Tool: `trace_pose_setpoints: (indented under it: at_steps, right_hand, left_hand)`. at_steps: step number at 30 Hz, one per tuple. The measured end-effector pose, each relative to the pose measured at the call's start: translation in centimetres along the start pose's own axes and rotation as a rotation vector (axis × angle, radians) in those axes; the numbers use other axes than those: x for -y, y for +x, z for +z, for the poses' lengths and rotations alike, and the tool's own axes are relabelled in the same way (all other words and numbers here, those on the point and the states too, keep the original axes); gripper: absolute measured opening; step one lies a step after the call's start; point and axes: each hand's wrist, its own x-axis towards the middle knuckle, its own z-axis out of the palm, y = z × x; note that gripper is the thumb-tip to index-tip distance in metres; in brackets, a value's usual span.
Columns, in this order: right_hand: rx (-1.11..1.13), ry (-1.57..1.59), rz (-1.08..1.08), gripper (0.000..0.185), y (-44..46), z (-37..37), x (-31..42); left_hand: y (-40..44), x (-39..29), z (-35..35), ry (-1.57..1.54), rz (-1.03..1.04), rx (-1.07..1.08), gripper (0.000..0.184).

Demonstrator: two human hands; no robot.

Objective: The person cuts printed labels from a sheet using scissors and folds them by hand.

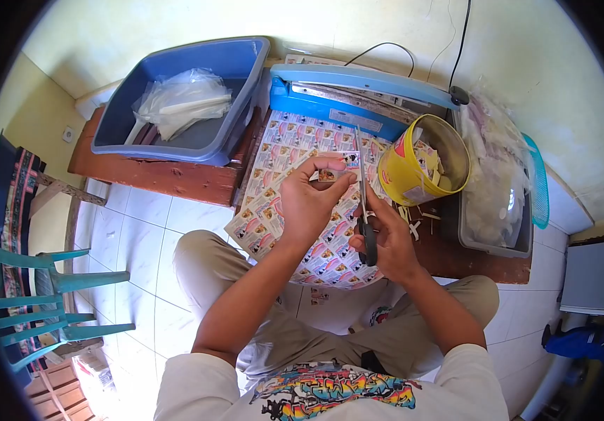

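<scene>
My left hand pinches a small printed label between thumb and fingers, above the bench. In my right hand is a pair of scissors with black handles, the blades pointing away from me alongside the label's right edge. Whether the blades touch the label I cannot tell. Beneath both hands lie sheets of printed labels. Close to my right hand stands a yellow tin with cut paper pieces inside. Thin paper scraps lie below it.
A blue impulse sealer with a long lever sits behind the sheets. On the left, a blue tub holds clear plastic bags. A grey tray filled with plastic bags stands right. A green plastic chair is at far left.
</scene>
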Motion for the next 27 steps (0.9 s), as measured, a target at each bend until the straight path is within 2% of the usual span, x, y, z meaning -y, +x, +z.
trace_pose_setpoints:
  at_steps: [27]
  right_hand:
    - [-0.018, 0.053, 0.020, 0.100, 0.25, -0.13, 0.40]
  left_hand:
    - [-0.24, 0.01, 0.14, -0.025, -0.056, 0.014, 0.022]
